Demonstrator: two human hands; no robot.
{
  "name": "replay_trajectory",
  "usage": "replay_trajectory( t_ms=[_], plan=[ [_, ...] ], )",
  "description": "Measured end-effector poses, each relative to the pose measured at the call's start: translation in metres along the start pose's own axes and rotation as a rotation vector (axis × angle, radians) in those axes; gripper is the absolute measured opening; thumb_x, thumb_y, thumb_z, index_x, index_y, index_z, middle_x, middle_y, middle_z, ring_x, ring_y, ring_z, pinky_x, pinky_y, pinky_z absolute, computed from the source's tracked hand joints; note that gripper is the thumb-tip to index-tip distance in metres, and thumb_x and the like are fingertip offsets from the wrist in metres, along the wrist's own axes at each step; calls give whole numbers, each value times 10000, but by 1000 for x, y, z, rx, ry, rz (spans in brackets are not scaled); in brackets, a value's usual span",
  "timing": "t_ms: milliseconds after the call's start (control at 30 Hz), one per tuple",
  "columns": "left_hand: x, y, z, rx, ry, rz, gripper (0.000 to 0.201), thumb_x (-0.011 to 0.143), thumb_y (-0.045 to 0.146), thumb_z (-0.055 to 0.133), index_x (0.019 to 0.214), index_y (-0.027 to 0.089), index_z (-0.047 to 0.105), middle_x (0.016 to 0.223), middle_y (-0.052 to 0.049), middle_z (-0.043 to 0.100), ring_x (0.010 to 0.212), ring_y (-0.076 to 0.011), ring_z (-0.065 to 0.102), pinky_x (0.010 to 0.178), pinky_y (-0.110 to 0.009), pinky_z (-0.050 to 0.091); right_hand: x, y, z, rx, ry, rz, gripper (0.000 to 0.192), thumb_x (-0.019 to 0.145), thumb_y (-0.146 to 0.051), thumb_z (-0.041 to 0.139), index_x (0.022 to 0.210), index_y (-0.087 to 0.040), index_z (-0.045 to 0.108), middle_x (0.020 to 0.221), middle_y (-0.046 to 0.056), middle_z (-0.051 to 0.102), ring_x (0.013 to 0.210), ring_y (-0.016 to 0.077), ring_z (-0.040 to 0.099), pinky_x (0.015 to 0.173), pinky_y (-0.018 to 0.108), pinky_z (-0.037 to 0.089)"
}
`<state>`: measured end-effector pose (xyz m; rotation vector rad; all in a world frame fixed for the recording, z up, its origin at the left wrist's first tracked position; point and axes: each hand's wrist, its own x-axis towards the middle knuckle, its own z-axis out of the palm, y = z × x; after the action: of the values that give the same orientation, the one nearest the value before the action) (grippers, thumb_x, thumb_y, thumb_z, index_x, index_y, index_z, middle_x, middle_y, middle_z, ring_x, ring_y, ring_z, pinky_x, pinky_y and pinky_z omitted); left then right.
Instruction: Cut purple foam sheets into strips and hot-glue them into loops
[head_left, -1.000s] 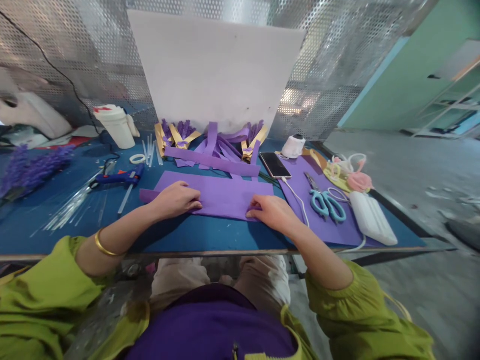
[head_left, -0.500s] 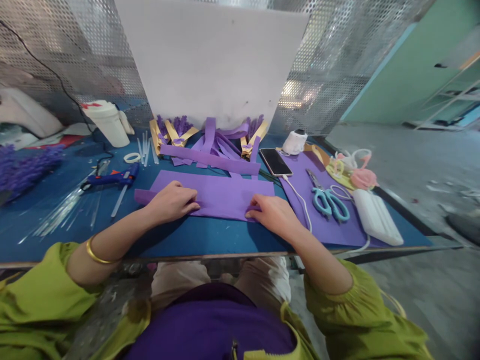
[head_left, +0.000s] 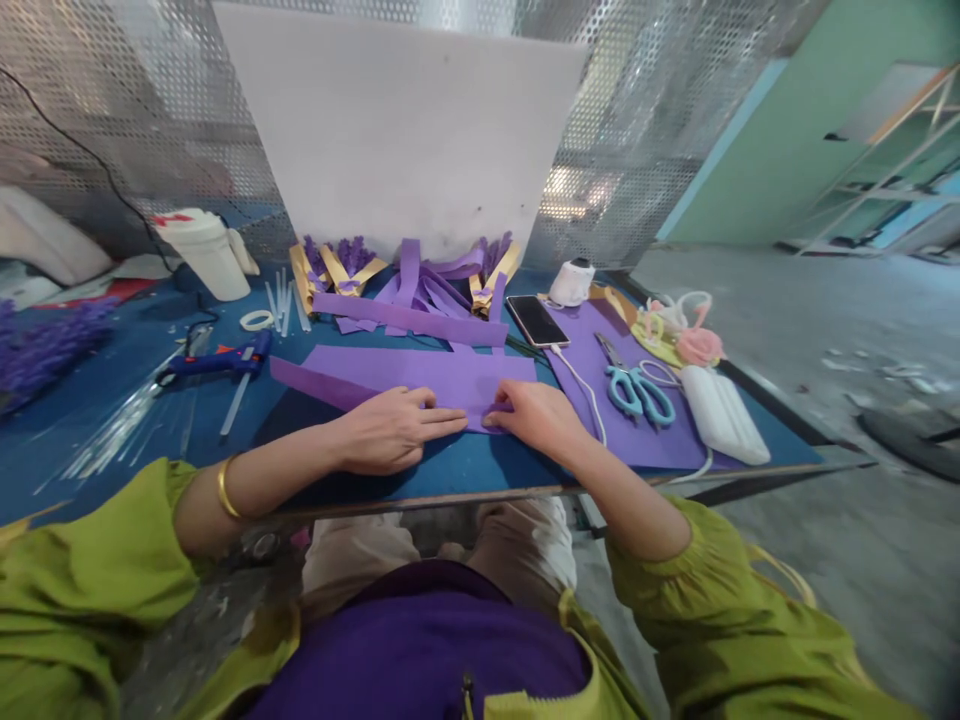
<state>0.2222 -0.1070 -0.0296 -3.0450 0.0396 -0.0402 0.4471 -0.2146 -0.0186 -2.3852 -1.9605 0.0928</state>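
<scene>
A purple foam sheet (head_left: pixel 420 370) lies flat on the blue table (head_left: pixel 112 450) in front of me. My left hand (head_left: pixel 394 432) rests palm down on its near edge, fingers stretched toward the right. My right hand (head_left: pixel 529 415) pinches the sheet's near right corner, where the edge is folded up. The two hands almost touch. Long purple strips (head_left: pixel 409 318) lie just behind the sheet.
Teal scissors (head_left: pixel 636 388), a phone (head_left: pixel 534 320) on a white cable and a white power bank (head_left: pixel 720 412) sit on a second purple sheet at right. A blue glue gun (head_left: pixel 217 362), glue sticks, tape ring and white jar (head_left: pixel 202 252) are at left. A white board (head_left: pixel 397 130) stands behind.
My left hand slid right along the sheet's near edge until it is close to my right hand. The sheet's left end has swung toward the back. The view shifted slightly.
</scene>
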Motion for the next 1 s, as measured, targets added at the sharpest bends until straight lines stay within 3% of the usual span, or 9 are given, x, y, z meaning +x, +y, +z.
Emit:
replay_trajectory(
  t_ms=[100, 200, 433, 600, 700, 800, 933, 1000],
  plan=[
    [3, 15, -4, 21, 8, -66, 633, 989, 565, 385, 1525, 229, 414, 1555, -62, 465, 1095, -293, 529, 829, -421, 441, -8, 2, 4, 18, 32, 80, 318, 865, -461, 694, 1032, -191, 699, 1008, 80, 770, 988, 269, 703, 691, 301, 396],
    [4, 29, -3, 54, 21, -127, 744, 960, 690, 313, 1532, 223, 406, 1565, -84, 446, 1067, -308, 532, 811, -438, 433, -22, 5, 10, 46, 85, 184, 315, 878, -467, 679, 1038, -196, 692, 1012, 77, 769, 989, 271, 703, 696, 305, 397],
    [4, 43, 1, 46, 38, -216, 830, 920, 767, 242, 1541, 237, 395, 1567, -99, 439, 1062, -336, 532, 784, -449, 420, -45, 5, 25, 1, 243, 334, 296, 958, -403, 589, 1131, -165, 620, 992, 103, 765, 934, 267, 709, 777, 339, 394],
    [4, 46, 1, 28, 33, -239, 853, 911, 782, 211, 1542, 239, 396, 1570, -98, 434, 1068, -345, 528, 784, -465, 424, -50, -1, 31, -103, 343, 385, 439, 935, -327, 630, 1278, -72, 529, 921, 163, 747, 908, 299, 701, 828, 385, 410],
    [5, 47, 1, 25, 33, -254, 847, 908, 784, 219, 1534, 246, 410, 1577, -89, 426, 1081, -346, 524, 790, -473, 431, -53, -5, 34, -139, 439, 401, 478, 940, -229, 589, 1362, -28, 486, 1019, 219, 722, 986, 325, 676, 872, 433, 436],
    [5, 48, 1, 28, 31, -257, 850, 907, 785, 224, 1524, 236, 428, 1573, -92, 432, 1085, -347, 521, 783, -471, 437, -55, -8, 39, -101, 522, 237, 458, 939, -75, 461, 1393, -52, 514, 1298, 247, 628, 1202, 315, 591, 1008, 460, 430],
    [6, 48, 0, 32, 43, -242, 853, 916, 774, 231, 1518, 208, 439, 1556, -111, 452, 1066, -339, 527, 776, -457, 439, -63, -16, 49, 88, 342, -250, 490, 918, -27, 379, 1344, -103, 608, 1433, 142, 588, 1316, 210, 544, 1102, 350, 436],
    [5, 47, 0, 29, 49, -239, 850, 915, 773, 245, 1520, 207, 436, 1552, -111, 457, 1067, -339, 532, 778, -450, 439, -71, -22, 53, 101, 295, -317, 488, 953, -132, 410, 1418, -69, 544, 1499, 157, 522, 1396, 241, 474, 1153, 398, 399]
  ],
)
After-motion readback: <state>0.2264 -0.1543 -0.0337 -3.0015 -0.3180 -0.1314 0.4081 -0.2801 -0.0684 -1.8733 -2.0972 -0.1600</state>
